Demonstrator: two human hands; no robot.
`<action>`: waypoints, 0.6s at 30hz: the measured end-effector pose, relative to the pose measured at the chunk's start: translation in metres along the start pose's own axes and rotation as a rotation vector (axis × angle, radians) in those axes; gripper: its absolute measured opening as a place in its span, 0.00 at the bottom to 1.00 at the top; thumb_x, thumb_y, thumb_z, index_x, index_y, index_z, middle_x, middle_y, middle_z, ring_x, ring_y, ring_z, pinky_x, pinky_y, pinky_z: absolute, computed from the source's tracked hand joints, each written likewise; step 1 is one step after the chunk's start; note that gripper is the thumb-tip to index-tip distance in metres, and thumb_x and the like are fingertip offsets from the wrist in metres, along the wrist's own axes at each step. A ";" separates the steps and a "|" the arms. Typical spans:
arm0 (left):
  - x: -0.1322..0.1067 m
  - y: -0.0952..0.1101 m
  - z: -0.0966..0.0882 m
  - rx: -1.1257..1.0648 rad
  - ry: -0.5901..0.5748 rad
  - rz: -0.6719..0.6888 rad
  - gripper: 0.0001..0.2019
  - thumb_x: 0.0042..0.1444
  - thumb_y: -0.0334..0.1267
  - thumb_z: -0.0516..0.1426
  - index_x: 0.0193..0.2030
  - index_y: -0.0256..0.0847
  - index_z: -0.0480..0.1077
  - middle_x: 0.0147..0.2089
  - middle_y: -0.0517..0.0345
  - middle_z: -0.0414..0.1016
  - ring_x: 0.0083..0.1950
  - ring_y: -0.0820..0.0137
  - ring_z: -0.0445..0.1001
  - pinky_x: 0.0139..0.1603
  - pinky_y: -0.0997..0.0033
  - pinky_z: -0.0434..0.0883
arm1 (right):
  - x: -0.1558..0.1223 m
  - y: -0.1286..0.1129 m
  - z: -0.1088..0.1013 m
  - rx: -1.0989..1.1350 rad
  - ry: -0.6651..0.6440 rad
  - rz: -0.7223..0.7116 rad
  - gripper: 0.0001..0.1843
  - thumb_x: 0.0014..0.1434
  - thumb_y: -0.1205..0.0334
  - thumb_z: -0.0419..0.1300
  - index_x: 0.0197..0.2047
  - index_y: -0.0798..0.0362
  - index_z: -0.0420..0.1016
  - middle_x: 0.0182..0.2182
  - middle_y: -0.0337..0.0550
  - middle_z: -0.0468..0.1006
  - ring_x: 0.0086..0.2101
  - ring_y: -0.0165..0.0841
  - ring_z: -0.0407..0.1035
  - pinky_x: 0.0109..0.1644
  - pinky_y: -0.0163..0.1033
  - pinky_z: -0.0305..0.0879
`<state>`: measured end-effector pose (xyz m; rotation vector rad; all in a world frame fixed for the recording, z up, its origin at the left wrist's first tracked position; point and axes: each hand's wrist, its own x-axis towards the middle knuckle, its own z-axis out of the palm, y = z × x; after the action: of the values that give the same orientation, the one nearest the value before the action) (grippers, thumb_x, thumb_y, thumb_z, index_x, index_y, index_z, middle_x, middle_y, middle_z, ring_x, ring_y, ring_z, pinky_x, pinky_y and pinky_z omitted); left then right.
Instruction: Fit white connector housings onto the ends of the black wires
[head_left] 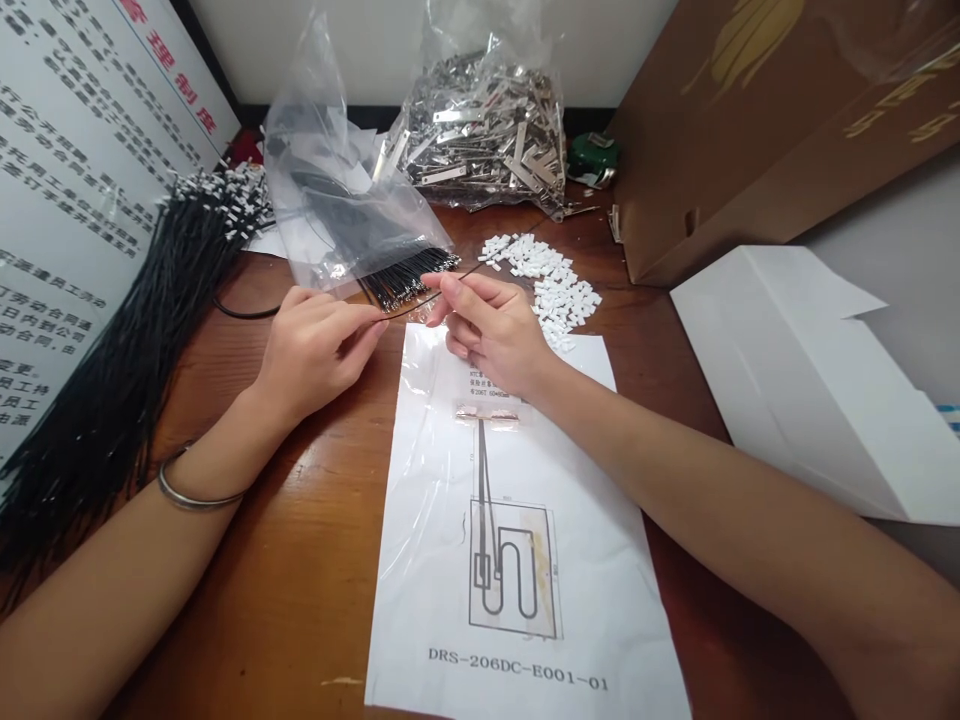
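My left hand (pixel 319 345) and my right hand (pixel 491 325) pinch the same thin black wire (pixel 409 306) between them, just above the top edge of a printed drawing sheet (pixel 517 600). The wire's far end reaches toward a pile of small white plastic connectors (pixel 555 280). Right behind my hands, a bunch of short black wires with bare tips (pixel 409 275) sticks out of a clear plastic bag (pixel 337 200). A metal bangle sits on my left wrist.
A long bundle of black wires with white ends (pixel 127 360) lies at the left beside a board with printed text (pixel 67 170). A bag of metal clips (pixel 487 130) stands at the back. A brown cardboard box (pixel 750 120) and a white box (pixel 810 380) fill the right.
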<state>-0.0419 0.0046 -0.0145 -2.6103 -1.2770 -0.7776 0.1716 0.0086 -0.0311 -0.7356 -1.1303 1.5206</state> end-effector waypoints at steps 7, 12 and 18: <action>0.002 0.003 -0.004 -0.031 -0.029 0.103 0.13 0.66 0.44 0.54 0.35 0.45 0.78 0.36 0.54 0.81 0.36 0.66 0.76 0.40 0.60 0.65 | -0.006 -0.001 0.007 -0.218 -0.122 -0.052 0.17 0.53 0.46 0.71 0.35 0.53 0.82 0.27 0.39 0.79 0.25 0.24 0.64 0.21 0.31 0.54; 0.002 0.005 -0.004 -0.074 -0.093 0.120 0.14 0.64 0.45 0.54 0.31 0.44 0.75 0.27 0.57 0.79 0.28 0.67 0.71 0.39 0.59 0.63 | -0.002 0.001 0.005 -0.169 -0.017 -0.004 0.21 0.53 0.43 0.69 0.33 0.54 0.79 0.28 0.38 0.78 0.19 0.20 0.57 0.19 0.31 0.52; 0.000 0.012 -0.015 -0.266 -0.112 0.368 0.10 0.60 0.40 0.54 0.30 0.44 0.74 0.22 0.61 0.75 0.22 0.70 0.66 0.37 0.57 0.60 | 0.005 0.003 0.002 0.016 0.104 0.034 0.21 0.54 0.42 0.69 0.35 0.53 0.74 0.25 0.32 0.74 0.16 0.17 0.47 0.17 0.29 0.51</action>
<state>-0.0380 -0.0077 -0.0006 -3.0107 -0.7158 -0.7870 0.1675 0.0128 -0.0330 -0.8166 -1.0316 1.5008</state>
